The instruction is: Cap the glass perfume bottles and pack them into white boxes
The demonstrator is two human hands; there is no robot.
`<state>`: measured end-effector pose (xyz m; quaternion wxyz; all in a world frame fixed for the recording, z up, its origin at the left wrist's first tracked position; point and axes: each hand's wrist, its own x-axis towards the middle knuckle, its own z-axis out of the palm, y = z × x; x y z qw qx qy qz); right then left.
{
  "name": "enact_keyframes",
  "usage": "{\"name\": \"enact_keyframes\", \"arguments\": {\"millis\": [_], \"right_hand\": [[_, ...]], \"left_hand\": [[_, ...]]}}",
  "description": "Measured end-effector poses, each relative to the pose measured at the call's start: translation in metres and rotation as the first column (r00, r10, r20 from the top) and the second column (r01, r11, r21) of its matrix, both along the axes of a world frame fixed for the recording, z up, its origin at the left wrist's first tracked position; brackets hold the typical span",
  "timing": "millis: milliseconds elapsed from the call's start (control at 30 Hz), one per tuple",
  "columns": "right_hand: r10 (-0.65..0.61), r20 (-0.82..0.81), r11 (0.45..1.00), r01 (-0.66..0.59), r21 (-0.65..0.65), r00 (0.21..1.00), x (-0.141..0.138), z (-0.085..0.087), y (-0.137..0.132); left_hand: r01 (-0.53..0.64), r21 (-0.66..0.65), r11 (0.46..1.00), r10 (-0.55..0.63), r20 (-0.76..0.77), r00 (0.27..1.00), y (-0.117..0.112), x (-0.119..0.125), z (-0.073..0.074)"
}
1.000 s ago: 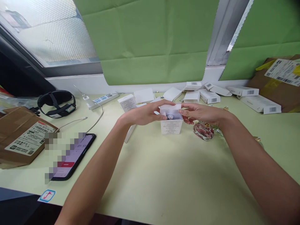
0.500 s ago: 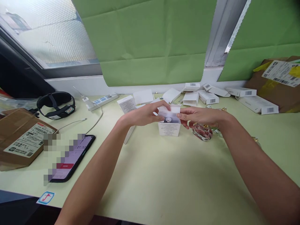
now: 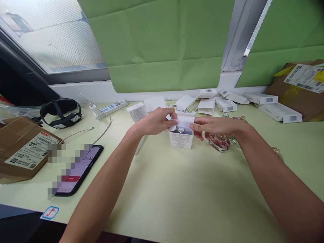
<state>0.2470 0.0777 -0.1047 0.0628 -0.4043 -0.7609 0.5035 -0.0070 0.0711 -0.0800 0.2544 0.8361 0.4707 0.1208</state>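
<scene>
A small white carton (image 3: 180, 141) with fine print on its front stands on the table, its top flap raised. Inside it shows a round silver-coloured top (image 3: 180, 130); the rest of that item is hidden by the walls. My left hand (image 3: 157, 122) pinches the flap's left side between thumb and fingers. At the carton's right upper edge, my right hand (image 3: 215, 125) grips with the thumb in front and the fingers behind. Just below my right hand lies a clear glass bottle (image 3: 219, 143) with a reddish pattern, partly covered by the hand.
Several white boxes (image 3: 225, 104) lie along the back, and another printed box (image 3: 138, 112) is left of the carton. A phone (image 3: 80, 170), a black headset (image 3: 60, 113), a power strip (image 3: 111, 108) and a brown cardboard box (image 3: 25, 152) are on the left. Another cardboard box (image 3: 296, 91) stands right.
The carton has shifted slightly left and turned a little. My left hand's fingers have moved from the flap's top to its left side. My right hand stays at the carton's right edge.
</scene>
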Motion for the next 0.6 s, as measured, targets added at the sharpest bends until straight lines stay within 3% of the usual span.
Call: {"name": "enact_keyframes", "arguments": {"millis": [200,333,467,600], "right_hand": [[0.005,0.051,0.999,-0.003,-0.049,0.999,0.004,0.010,-0.004],[0.005,0.168,1.000,-0.006,0.005,0.986,0.009,0.017,-0.008],[0.015,0.167,0.999,-0.021,0.032,0.986,0.014,0.021,-0.009],[-0.003,0.154,0.998,-0.007,0.062,0.988,0.015,0.017,-0.004]], "left_hand": [[-0.023,0.038,0.999,0.021,0.057,0.998,-0.009,0.010,0.000],[-0.071,-0.021,0.997,0.073,0.089,0.993,-0.017,0.018,0.001],[-0.081,-0.073,0.994,0.089,0.120,0.989,-0.021,0.023,0.000],[-0.003,0.038,0.999,0.000,0.070,0.998,-0.016,0.023,-0.004]]}}
